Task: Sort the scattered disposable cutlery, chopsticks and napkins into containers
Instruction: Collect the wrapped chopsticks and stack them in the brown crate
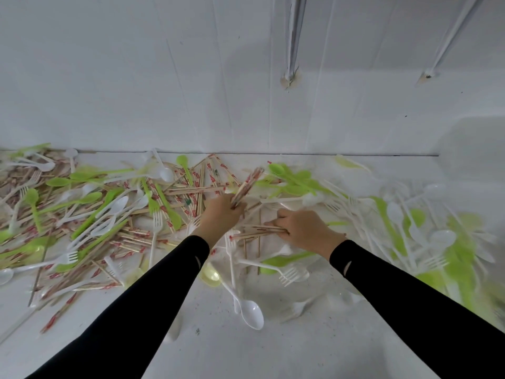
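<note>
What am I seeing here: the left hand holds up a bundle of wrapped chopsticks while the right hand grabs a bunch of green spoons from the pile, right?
Not quite. In the head view the right hand grips a bunch of chopsticks low on the pile, not green spoons. The left hand does hold up a bundle of wrapped chopsticks.

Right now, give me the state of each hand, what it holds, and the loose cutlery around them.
left hand, curled, gripping.
chopstick bundle, in the left hand, lifted and tilted.
right hand, curled, gripping.
second chopstick bunch, in the right hand, level, low over the table.
white spoon, loose on the table, untouched.
green spoons, heaped, unsorted.
</note>
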{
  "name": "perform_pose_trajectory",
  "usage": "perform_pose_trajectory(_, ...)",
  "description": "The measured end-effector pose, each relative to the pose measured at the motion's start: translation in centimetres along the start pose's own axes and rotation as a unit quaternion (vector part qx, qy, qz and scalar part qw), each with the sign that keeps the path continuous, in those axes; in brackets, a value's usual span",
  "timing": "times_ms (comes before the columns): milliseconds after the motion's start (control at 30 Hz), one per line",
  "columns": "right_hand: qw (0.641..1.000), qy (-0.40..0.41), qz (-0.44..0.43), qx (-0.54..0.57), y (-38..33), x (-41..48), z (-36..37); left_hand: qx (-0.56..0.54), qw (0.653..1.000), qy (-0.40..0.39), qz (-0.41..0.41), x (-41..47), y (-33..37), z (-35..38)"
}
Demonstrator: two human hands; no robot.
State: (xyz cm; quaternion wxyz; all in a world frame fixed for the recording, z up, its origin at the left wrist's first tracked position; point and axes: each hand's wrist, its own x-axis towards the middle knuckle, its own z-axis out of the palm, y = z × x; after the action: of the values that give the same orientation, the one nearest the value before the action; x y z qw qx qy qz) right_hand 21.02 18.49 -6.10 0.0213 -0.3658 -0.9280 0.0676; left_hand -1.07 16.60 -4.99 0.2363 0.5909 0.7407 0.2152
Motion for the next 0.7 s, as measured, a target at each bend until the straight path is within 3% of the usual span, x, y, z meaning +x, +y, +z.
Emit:
perform_pose_trajectory(267, 0.983, 0.078, -0.068, -0.152, -0.2, -0.1, 0.9, 0.027, 0.998, -0.033, -0.054, 1.0, 1.8, 1.6)
perform_pose_trajectory(467, 0.979, 0.124, -0.107, -0.121, 1.3, -2.1, 0.3, -0.039, 0.994, -0.041, -0.093, 1.1, 1.2, 1.3)
perform_pose_trajectory(600, 0.976, 0.170, -0.113, -0.071, 2.8, -2.1, 0.7, -0.037, 0.995, -0.050, -0.077, 1.1, 1.0, 0.5)
perform_pose_trajectory(700, 0.969, 0.196, -0.116, -0.095, 3.9, -2.0, 0.2, -0.065, 0.995, -0.060, -0.056, 1.2, 0.8, -0.2)
